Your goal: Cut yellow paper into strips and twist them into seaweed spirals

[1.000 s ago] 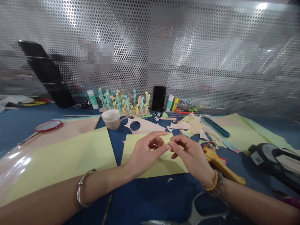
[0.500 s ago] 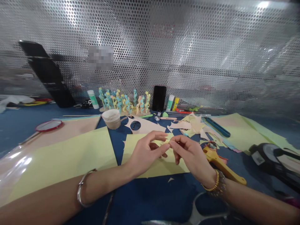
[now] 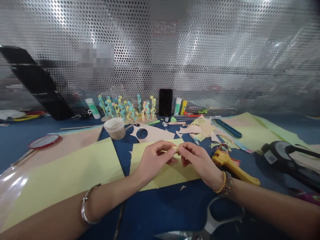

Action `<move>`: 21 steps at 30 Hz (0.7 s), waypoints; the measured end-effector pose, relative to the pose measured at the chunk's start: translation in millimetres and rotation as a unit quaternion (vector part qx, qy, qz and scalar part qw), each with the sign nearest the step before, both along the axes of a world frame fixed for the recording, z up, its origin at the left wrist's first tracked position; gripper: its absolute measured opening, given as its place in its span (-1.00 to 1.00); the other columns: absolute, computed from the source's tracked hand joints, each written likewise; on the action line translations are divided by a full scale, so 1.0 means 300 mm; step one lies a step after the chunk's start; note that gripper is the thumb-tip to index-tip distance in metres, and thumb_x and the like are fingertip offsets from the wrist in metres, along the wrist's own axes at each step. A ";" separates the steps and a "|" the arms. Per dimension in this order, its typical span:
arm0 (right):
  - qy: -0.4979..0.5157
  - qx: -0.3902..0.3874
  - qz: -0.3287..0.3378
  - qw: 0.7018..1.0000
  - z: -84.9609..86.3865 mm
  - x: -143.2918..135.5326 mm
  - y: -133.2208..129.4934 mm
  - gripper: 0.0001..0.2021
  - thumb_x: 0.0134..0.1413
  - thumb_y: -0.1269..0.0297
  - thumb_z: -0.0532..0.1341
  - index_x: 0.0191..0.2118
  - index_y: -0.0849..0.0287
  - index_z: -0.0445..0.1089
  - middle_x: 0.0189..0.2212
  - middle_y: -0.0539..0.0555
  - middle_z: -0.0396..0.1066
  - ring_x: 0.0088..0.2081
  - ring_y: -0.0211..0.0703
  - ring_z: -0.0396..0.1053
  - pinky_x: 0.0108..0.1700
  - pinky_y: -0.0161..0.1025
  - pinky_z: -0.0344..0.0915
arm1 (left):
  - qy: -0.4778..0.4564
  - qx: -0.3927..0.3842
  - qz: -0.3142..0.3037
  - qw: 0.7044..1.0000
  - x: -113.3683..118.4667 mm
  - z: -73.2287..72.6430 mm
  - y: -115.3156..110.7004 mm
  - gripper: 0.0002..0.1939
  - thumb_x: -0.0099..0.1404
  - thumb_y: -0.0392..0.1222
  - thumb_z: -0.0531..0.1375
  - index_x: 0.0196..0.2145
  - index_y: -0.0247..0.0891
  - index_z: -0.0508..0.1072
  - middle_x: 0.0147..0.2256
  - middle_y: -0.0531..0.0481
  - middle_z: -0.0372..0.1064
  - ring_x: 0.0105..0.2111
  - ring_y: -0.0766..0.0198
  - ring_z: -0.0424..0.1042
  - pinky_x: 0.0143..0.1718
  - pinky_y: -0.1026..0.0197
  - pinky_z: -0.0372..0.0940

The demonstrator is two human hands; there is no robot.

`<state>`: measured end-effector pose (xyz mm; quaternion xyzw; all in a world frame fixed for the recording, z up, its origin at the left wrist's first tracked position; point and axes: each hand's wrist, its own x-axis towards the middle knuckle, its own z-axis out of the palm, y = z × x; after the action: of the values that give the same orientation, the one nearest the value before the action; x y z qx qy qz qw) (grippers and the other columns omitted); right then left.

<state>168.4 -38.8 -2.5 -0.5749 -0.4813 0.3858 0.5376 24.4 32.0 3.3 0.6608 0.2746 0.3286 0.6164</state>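
Note:
Between the fingertips of both hands is a tiny piece of yellow paper (image 3: 177,148), mostly covered by the fingers. My left hand (image 3: 157,158) pinches it from the left, thumb against forefinger. From the right, my right hand (image 3: 196,161) pinches it too, its fingers curled. Both hands hover over a yellow sheet of paper (image 3: 160,181) on the blue table. Scissors (image 3: 212,221) lie near the front edge, close below my right wrist. A yellow-handled tool (image 3: 237,170) lies just right of my right hand.
Behind stand twisted blue and yellow paper strips (image 3: 130,110) on a base, a white cup (image 3: 115,128), a phone (image 3: 165,102) and glue sticks (image 3: 177,106). Paper scraps (image 3: 206,130) lie back right. A black tape dispenser (image 3: 282,160) sits right, a red-rimmed round mirror-like disc (image 3: 45,141) left.
My left fingers have closed in on the yellow piece, and the two hands now meet at it. The whole view has shifted slightly, with things appearing further left.

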 end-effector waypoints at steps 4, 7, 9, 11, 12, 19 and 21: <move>-0.018 -0.010 -0.027 0.999 -0.004 0.011 0.009 -0.71 0.03 0.05 0.16 -0.42 0.22 0.28 -0.60 -0.09 0.21 -0.55 -0.35 0.15 -0.44 -0.33 0.11 | 0.001 -0.002 -0.032 0.999 0.002 -0.015 0.019 -0.75 0.17 -0.15 0.24 -0.20 -0.28 0.45 -0.41 -0.01 0.48 -0.42 0.28 0.50 -0.31 0.24 0.41; 0.003 -0.012 -0.025 1.000 -0.004 0.015 0.011 -0.72 0.02 0.06 0.17 -0.44 0.22 0.28 -0.60 -0.09 0.21 -0.54 -0.35 0.14 -0.43 -0.33 0.09 | 0.015 -0.001 -0.031 0.999 0.007 -0.021 0.028 -0.74 0.16 -0.18 0.24 -0.18 -0.29 0.46 -0.37 -0.04 0.51 -0.38 0.24 0.51 -0.24 0.20 0.39; 0.018 -0.007 -0.023 1.000 -0.005 0.015 0.010 -0.73 0.01 0.08 0.18 -0.45 0.22 0.28 -0.60 -0.09 0.21 -0.53 -0.35 0.13 -0.42 -0.33 0.09 | 0.026 -0.012 -0.015 0.999 0.010 -0.018 0.030 -0.79 0.15 -0.18 0.24 -0.24 -0.30 0.48 -0.36 -0.05 0.52 -0.39 0.24 0.51 -0.25 0.21 0.40; 0.030 -0.003 -0.023 0.999 -0.005 0.014 0.008 -0.74 0.01 0.10 0.18 -0.45 0.22 0.28 -0.59 -0.09 0.21 -0.53 -0.35 0.13 -0.42 -0.34 0.08 | 0.034 -0.019 0.002 0.999 0.012 -0.013 0.028 -0.84 0.15 -0.18 0.24 -0.31 -0.30 0.50 -0.39 -0.04 0.52 -0.42 0.26 0.51 -0.30 0.24 0.40; 0.034 -0.002 -0.024 0.999 -0.005 0.013 0.008 -0.75 0.01 0.11 0.18 -0.46 0.22 0.28 -0.59 -0.09 0.21 -0.52 -0.36 0.13 -0.42 -0.35 0.08 | 0.036 -0.016 0.007 0.999 0.012 -0.010 0.027 -0.85 0.15 -0.17 0.24 -0.34 -0.30 0.50 -0.41 -0.02 0.51 -0.44 0.28 0.50 -0.33 0.26 0.40; 0.006 -0.004 -0.015 1.000 -0.006 0.009 0.008 -0.74 0.03 0.10 0.16 -0.46 0.22 0.28 -0.60 -0.09 0.20 -0.53 -0.35 0.13 -0.43 -0.34 0.10 | 0.051 0.052 0.008 0.997 0.009 -0.006 0.024 -0.81 0.14 -0.12 0.25 -0.33 -0.29 0.50 -0.56 0.07 0.40 -0.54 0.34 0.38 -0.45 0.32 0.31; -0.013 -0.004 -0.008 1.000 -0.009 0.010 0.009 -0.74 0.04 0.09 0.15 -0.46 0.21 0.29 -0.59 -0.09 0.20 -0.53 -0.35 0.14 -0.42 -0.34 0.10 | 0.057 0.068 0.004 0.996 0.008 -0.009 0.023 -0.80 0.14 -0.10 0.25 -0.32 -0.27 0.50 -0.60 0.09 0.36 -0.58 0.36 0.34 -0.50 0.32 0.27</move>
<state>171.3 -36.2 -5.2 -0.5861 -0.4817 0.3759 0.5321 26.8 38.9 0.5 0.7181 0.2888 0.3106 0.5518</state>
